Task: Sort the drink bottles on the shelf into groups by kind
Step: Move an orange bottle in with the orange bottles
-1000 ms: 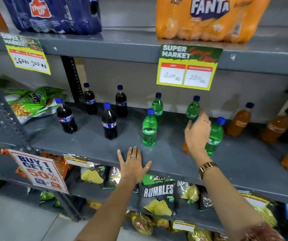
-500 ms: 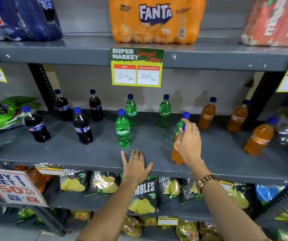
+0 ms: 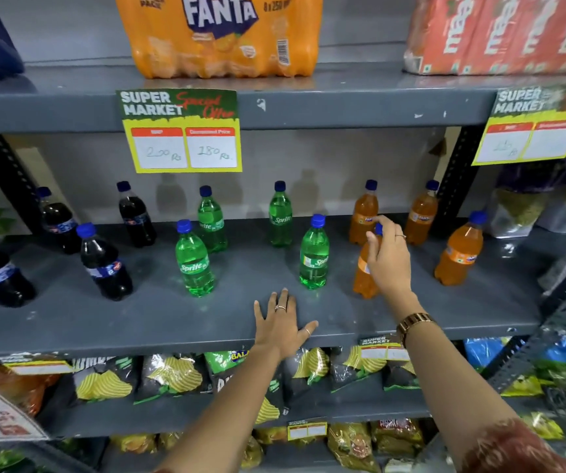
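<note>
On the grey middle shelf [image 3: 159, 319], several dark cola bottles [image 3: 104, 264] stand at the left, several green Sprite bottles [image 3: 314, 257] in the middle and several orange Fanta bottles [image 3: 460, 250] at the right. My right hand [image 3: 389, 262] is closed around the neck of one orange bottle [image 3: 361, 278], which stands upright just right of the front Sprite bottle. Its blue cap shows between my thumb and fingers. My left hand [image 3: 280, 322] lies flat on the shelf's front edge, fingers spread, holding nothing.
An orange Fanta multipack [image 3: 220, 32] and a red pack [image 3: 503, 32] sit on the shelf above, with yellow price tags [image 3: 181, 131] hanging from its edge. Chip bags [image 3: 172, 373] fill the shelf below. A black upright [image 3: 457, 179] stands behind the orange bottles.
My right hand has shifted the orange bottle to the right, out from in front of the green bottle. The view has swung right. My left hand stays flat on the shelf.
</note>
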